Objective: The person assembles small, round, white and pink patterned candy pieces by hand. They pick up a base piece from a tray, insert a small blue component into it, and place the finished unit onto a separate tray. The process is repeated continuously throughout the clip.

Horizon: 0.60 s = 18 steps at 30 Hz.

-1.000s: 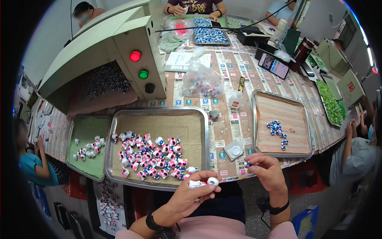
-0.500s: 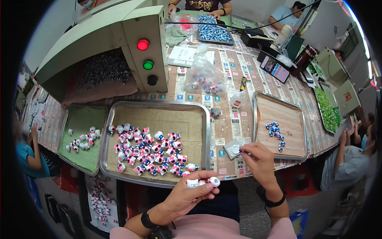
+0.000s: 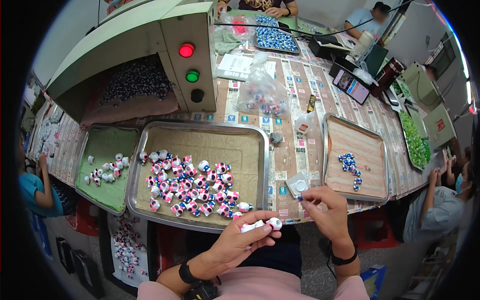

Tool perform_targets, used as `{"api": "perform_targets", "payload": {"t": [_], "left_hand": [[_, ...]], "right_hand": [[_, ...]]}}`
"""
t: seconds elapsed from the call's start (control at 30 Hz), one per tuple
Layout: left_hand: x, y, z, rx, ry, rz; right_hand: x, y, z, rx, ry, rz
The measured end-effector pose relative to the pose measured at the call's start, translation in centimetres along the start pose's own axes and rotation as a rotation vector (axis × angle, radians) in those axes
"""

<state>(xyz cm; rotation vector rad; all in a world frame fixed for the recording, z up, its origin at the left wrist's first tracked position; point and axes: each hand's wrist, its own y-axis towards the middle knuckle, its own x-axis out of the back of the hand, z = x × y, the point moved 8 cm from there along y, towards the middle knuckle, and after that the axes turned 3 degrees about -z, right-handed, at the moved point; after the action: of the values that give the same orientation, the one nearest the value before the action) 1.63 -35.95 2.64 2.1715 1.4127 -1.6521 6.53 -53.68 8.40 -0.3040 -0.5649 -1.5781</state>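
My left hand (image 3: 242, 237) is closed around a few small white-and-pink figurine heads (image 3: 274, 223); one, with a round hollow facing up, sticks out past the fingertips. To its right, my right hand (image 3: 327, 210) pinches a small blue piece (image 3: 300, 198) between thumb and fingers. That piece is just on the near side of a small round white dish (image 3: 300, 186) on a square pad, apart from the left hand's heads. Left of my hands, a large metal tray (image 3: 250, 185) bears many pink, white and blue figurines (image 3: 192, 187). Small blue figurine bodies (image 3: 349, 162) lie in the pink-lined tray (image 3: 357, 186) at right.
A green-lined tray (image 3: 107, 192) with white heads stands far left. Behind the large tray is a machine (image 3: 192, 22) with red and green lights. A white bottle (image 3: 303, 123), a plastic bag (image 3: 265, 92) and a propped phone (image 3: 350, 86) stand farther back. Other people sit around the table.
My right hand has drawn the blue piece back from the white dish toward me. My left hand keeps its hold on the heads. The whole view has shifted slightly.
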Motion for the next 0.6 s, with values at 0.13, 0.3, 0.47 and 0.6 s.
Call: {"api": "perform_targets", "payload": {"t": [0.13,0.3,0.47,0.6], "left_hand": [[0.0,0.5,0.3,-0.014,0.006,-0.006],[-0.1,0.6,0.6,-0.021,0.048,0.003],[0.2,0.6,0.7,-0.030,0.109,-0.049],[0.2,0.7,0.9,-0.052,0.108,-0.050]], "right_hand": [[-0.6,-2.2,1.9,-0.005,0.312,0.108],[-1.4,-3.2,2.4,0.000,0.342,0.137],[-1.8,-3.3,2.2,0.007,0.328,0.198],[-1.7,-3.5,2.5,0.077,0.310,0.164]]}}
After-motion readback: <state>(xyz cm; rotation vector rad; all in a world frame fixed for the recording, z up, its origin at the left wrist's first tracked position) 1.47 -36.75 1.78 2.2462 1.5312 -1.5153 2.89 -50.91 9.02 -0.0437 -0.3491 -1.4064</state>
